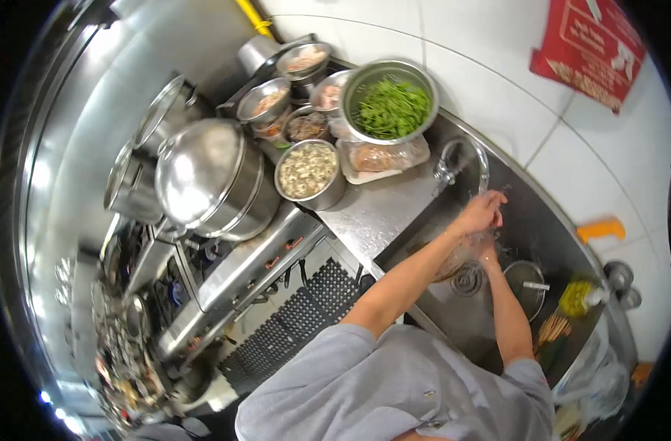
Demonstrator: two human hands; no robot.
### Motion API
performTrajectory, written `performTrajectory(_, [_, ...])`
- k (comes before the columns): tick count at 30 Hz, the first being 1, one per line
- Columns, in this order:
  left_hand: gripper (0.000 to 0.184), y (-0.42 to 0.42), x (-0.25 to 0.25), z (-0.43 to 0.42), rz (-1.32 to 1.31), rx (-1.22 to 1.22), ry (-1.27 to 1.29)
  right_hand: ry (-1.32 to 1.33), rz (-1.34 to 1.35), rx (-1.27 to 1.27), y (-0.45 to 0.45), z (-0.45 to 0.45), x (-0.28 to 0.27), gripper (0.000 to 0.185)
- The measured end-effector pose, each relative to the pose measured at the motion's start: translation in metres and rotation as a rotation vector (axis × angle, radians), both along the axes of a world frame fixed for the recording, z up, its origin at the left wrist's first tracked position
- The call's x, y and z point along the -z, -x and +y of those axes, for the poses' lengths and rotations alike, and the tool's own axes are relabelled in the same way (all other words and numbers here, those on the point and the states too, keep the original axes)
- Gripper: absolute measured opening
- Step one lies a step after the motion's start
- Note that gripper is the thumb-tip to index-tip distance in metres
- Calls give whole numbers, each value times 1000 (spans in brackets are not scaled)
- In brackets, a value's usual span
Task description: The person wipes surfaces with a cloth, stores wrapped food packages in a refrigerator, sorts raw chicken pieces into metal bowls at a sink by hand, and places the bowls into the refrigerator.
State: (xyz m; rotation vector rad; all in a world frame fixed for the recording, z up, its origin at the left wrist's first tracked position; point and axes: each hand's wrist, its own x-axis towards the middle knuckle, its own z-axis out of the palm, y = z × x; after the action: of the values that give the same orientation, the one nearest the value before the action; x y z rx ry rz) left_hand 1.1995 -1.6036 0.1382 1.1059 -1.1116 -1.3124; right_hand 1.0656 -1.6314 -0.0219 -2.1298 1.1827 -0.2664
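Observation:
My left hand (481, 212) is under the curved faucet (484, 158) over the metal sink (431, 242). Its fingers are bent and partly apart, and I make out nothing held in them. Just below it, close to the left wrist, is my right hand (487, 248); its fingers are hidden by splashing water and blur. A clear, shiny patch shows beside the hands, either water or something see-through; I cannot tell which. Under my forearms lies the round drain (468, 279). A round metal strainer or lid (525, 290) rests in the sink to the right.
Left of the sink, a bowl of green leaves (391, 109), a pot of chopped pale food (307, 173) and a wrapped tray (383, 156) crowd the counter. A big lidded pot (203, 176) stands by the stove. An orange-handled tool (601, 230) and a yellow-green sponge (576, 298) are at right.

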Motion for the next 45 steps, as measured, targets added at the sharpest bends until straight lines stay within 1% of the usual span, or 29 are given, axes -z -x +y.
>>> performTrajectory(3, [46,-11,41,8,147,75,37,-179,-459,4,-5,-7,-63,21])
performTrajectory(6, [51,-20,54,25,-212,-120,314,-110,-361,-150,-3,-23,-120,14])
performTrajectory(7, [52,-25,49,29,-243,-70,243,-209,-406,-117,-10,-12,-157,11])
performTrajectory(9, [53,-32,39,37,-297,32,86,-217,-417,-69,-8,-13,-201,9])
performTrajectory(12, [43,-33,48,45,-420,80,-68,-101,-515,-77,1,-19,-231,8])
performTrajectory(13, [40,-30,63,47,-417,5,-83,-113,-499,-18,5,-18,-240,10])
performTrajectory(16, [39,-25,90,53,-744,-193,-157,-66,-575,94,12,-17,-214,13])
performTrajectory(18, [39,-19,86,43,-714,-172,-255,-107,-548,-28,17,-5,-169,27])
performTrajectory(19, [38,-14,83,38,-698,-161,-305,-131,-323,-133,22,1,-146,34])
performTrajectory(20, [37,-10,79,35,-665,-192,-296,-281,-199,-133,18,23,-142,46])
performTrajectory(21, [37,-2,75,33,-630,-221,-286,-225,-503,-129,11,36,-94,62])
performTrajectory(22, [36,6,67,32,-591,-248,-277,-202,-526,2,12,34,-49,60])
performTrajectory(24, [34,14,41,42,-532,-219,-213,-188,-594,-5,-12,34,-63,39])
performTrajectory(25, [35,19,33,48,-495,-216,-163,-346,-737,72,-10,26,-39,36])
performTrajectory(26, [36,21,30,52,-457,-216,-112,-502,-879,149,-8,6,7,33])
performTrajectory(27, [38,19,34,56,-456,-252,-129,-562,-891,193,-8,2,18,31])
performTrajectory(28, [40,13,45,57,-456,-287,-145,-620,-904,240,-12,3,14,30])
performTrajectory(29, [42,9,56,56,-451,-325,-158,-581,-779,250,-16,1,8,30])
performTrajectory(30, [48,4,80,47,-269,-348,-214,-539,-656,255,-25,3,-17,30])
performTrajectory(31, [55,-1,114,39,-87,-366,-275,-562,-642,110,-27,14,-66,24])
performTrajectory(32, [61,-1,131,34,96,-380,-336,-591,-647,88,-21,11,-89,21])
performTrajectory(34, [80,-19,50,66,52,-176,-403,-649,-654,36,-7,1,-120,16])
performTrajectory(36, [87,-31,42,63,-238,95,-338,-646,-689,121,23,-14,-146,16])
performTrajectory(38, [70,-22,56,39,-503,23,-272,-577,-723,289,47,-8,-163,18])
performTrajectory(39, [65,-21,49,28,-583,27,-218,-432,-480,370,70,-22,-137,23])
performTrajectory(41, [49,-5,32,13,-797,-29,-94,-154,-252,199,93,-25,-66,32])
performTrajectory(42, [47,1,24,11,-727,-41,-42,-18,-142,113,98,-25,-49,37])
performTrajectory(43, [45,7,17,10,-657,-50,7,97,-217,20,80,-5,-48,44])
performTrajectory(45, [43,18,3,12,-542,-25,80,9,-289,-37,55,17,-27,54])
